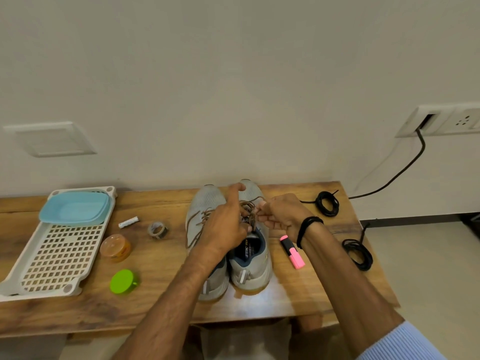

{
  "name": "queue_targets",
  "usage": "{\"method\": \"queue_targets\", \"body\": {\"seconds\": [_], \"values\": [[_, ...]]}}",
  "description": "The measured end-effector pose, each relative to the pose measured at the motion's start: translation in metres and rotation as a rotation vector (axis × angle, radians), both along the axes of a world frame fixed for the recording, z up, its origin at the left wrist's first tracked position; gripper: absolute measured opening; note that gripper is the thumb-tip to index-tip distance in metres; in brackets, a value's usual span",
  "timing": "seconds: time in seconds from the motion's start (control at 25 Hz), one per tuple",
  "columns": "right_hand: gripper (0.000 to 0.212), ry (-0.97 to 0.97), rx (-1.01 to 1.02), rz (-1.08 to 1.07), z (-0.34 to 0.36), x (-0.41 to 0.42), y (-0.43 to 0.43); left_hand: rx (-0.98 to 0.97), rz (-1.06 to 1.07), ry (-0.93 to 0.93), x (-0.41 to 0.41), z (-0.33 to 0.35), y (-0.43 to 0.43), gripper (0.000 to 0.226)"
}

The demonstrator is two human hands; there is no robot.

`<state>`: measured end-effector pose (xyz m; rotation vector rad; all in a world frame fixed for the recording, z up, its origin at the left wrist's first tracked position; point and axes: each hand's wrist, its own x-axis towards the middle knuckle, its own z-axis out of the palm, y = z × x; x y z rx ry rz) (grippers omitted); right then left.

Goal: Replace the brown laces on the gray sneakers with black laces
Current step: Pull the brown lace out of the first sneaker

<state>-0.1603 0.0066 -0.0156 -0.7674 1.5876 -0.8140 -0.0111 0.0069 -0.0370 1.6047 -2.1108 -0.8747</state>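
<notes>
Two gray sneakers stand side by side on the wooden table, toes toward the wall: the left sneaker (201, 203) and the right sneaker (255, 266). Both carry brown laces (200, 219). My left hand (226, 224) lies over the right sneaker's lacing, fingers curled on the shoe near the toe. My right hand (281, 216) pinches a brown lace end just right of the eyelets. Two coils of black laces lie to the right: one (327, 203) at the back, one (359, 253) near the table's right edge.
A pink highlighter (293, 252) lies right of the sneakers. To the left sit a tape roll (158, 229), a small white tube (128, 222), an orange jar (116, 247), a green lid (124, 281) and a white perforated tray (52, 258) holding a blue container (75, 207). A black cable (400, 172) hangs from the wall socket.
</notes>
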Motion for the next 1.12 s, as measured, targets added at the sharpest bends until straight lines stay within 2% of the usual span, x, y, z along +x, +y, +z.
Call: {"method": "queue_targets", "body": {"seconds": [0.16, 0.32, 0.4, 0.52, 0.6, 0.64, 0.72, 0.76, 0.84, 0.88, 0.96, 1.04, 1.12], "values": [[0.029, -0.07, 0.027, -0.123, -0.001, -0.005, -0.003, 0.011, 0.076, -0.024, 0.0, -0.001, -0.003, 0.026], [0.021, -0.106, -0.015, -0.281, 0.0, -0.011, -0.005, 0.066, 0.129, 0.138, 0.002, 0.003, -0.001, 0.01], [0.022, 0.013, -0.064, -0.308, -0.009, -0.015, -0.008, 0.079, 0.171, 0.217, 0.004, 0.01, -0.002, 0.007], [0.007, 0.416, -0.106, -0.219, -0.015, -0.019, -0.01, 0.27, 0.302, 0.504, -0.002, 0.021, 0.0, 0.011], [0.035, 0.672, -0.061, -0.064, -0.016, -0.019, -0.007, 0.426, 0.368, 0.734, -0.007, 0.03, 0.0, 0.017], [0.042, 0.742, -0.092, 0.013, -0.014, -0.017, -0.006, 0.471, 0.405, 0.876, -0.009, 0.033, -0.002, 0.016], [0.035, 0.732, -0.205, 0.197, -0.012, -0.013, -0.003, 0.429, 0.469, 1.083, -0.009, 0.035, -0.006, 0.01], [0.027, 0.664, -0.224, 0.295, -0.01, -0.009, 0.0, 0.296, 0.456, 1.034, -0.007, 0.033, -0.007, 0.018], [0.015, 0.592, -0.188, 0.449, -0.011, -0.003, 0.004, -0.046, 0.344, 0.674, -0.001, 0.026, -0.006, 0.049], [0.011, 0.61, -0.194, 0.465, -0.013, -0.001, 0.003, -0.156, 0.278, 0.525, 0.0, 0.024, -0.005, 0.064], [0.009, 0.619, -0.219, 0.433, -0.013, 0.001, 0.003, -0.197, 0.219, 0.371, 0.0, 0.018, -0.004, 0.086], [0.023, 0.546, -0.178, 0.363, -0.017, 0.001, 0.001, -0.149, 0.207, 0.24, 0.0, 0.011, -0.004, 0.086], [0.038, 0.447, -0.119, 0.299, -0.022, 0.0, -0.003, -0.041, 0.135, 0.044, -0.001, 0.004, -0.002, 0.056]]}}
